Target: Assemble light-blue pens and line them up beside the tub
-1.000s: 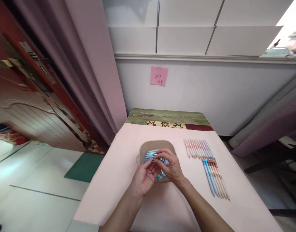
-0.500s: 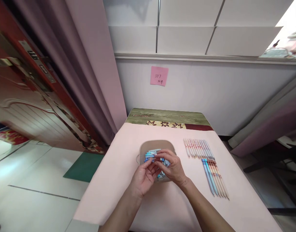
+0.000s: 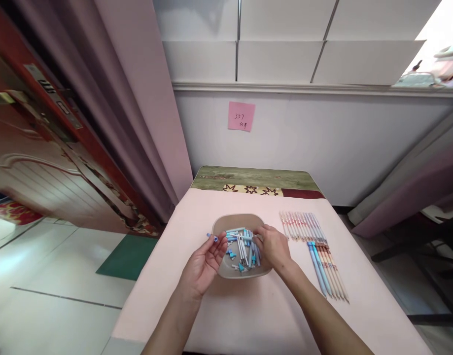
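The left hand (image 3: 204, 264), palm up, has its grip pinched on a short blue plastic tube (image 3: 215, 238) at the left rim of a beige, rounded plastic bin (image 3: 237, 220); the tube's long axis slants down rightward, open end facing right. Inside lie slim white sticks (image 3: 243, 250) lengthwise and small blue-and-teal plastic clips (image 3: 231, 254). Over the bin, the right hand's (image 3: 274, 246) grip grasps a slender pale-blue barrel (image 3: 246, 238), its thin white tip pointing left. Rightward, white-and-red patterned pens (image 3: 302, 227) line the pink-covered tabletop (image 3: 244, 315).
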Demonstrator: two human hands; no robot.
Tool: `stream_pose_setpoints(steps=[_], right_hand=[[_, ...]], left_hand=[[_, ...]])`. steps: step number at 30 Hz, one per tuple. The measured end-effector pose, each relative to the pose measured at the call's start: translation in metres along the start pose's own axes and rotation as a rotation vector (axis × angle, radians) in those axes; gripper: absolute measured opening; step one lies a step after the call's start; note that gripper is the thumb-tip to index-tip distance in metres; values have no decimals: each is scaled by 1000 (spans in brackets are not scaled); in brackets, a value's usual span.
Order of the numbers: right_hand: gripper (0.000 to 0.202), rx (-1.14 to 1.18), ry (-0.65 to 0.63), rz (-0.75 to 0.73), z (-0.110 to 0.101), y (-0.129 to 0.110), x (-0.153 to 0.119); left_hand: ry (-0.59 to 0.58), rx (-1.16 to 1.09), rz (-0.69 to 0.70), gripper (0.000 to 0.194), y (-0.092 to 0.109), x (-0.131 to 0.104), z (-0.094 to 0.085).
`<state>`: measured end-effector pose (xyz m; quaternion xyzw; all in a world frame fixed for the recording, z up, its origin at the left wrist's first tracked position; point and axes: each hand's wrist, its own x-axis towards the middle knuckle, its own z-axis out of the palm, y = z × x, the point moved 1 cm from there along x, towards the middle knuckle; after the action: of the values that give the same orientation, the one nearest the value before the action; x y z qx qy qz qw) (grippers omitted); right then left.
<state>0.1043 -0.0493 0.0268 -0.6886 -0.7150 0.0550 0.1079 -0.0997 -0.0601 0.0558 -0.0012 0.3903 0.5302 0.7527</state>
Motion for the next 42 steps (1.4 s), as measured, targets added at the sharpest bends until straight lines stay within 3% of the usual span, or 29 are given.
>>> stream_pose_setpoints(steps=[3, 8, 13, 19, 22, 32, 42], right_hand=[[17, -140, -105, -77, 12, -10, 8], [24, -176, -126, -84, 29, -21, 19], [18, -180, -113, -55, 22, -23, 14], [12, 159, 94, -34, -17, -24, -33], [11, 254, 136, -76, -28, -27, -51], [11, 209, 172, -131, -26, -32, -53], [15, 273, 506, -219, -22, -42, -49]], left_hand=[[46, -1, 46, 8, 3, -1, -1], [107, -34, 96, 6, 2, 2, -6], [92, -34, 19, 5, -8, 6, -7], [65, 11, 14, 7, -19, 14, -3], [59, 23, 5, 8, -25, 17, -1], [15, 108, 101, 5, -35, 11, 0], [-77, 157, 111, 6, -52, 4, 4]])
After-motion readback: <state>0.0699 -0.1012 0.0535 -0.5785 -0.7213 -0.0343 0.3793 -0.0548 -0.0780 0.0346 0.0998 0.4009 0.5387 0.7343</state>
